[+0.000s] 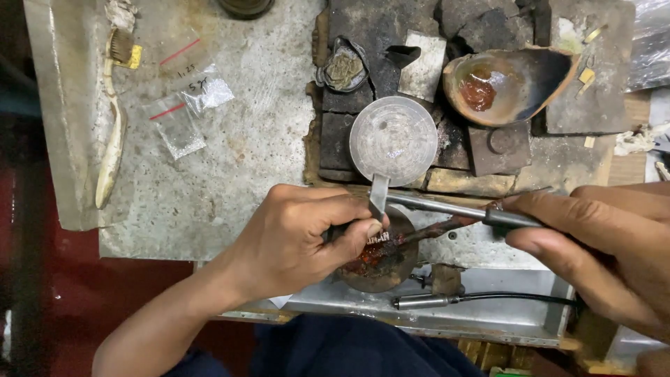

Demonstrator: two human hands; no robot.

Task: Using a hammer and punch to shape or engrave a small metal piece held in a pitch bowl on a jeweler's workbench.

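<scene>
My left hand [300, 237] grips a round dark holder [380, 269] topped with red wax, thumb pressed beside a small pale metal piece [377, 238] set in the wax. My right hand [600, 244] is closed around a slim metal tool [453, 209] whose dark tip reaches down to that piece. Just above the hands lies a round clear lens with a metal handle [393, 142].
A worn grey bench plate [237, 153] carries small plastic bags [185, 112] and a toothbrush [112, 132] at left. Charred blocks [377, 28] and a shell-like dish with red wax [506, 84] sit behind. A cabled metal handpiece [426, 301] lies near the front edge.
</scene>
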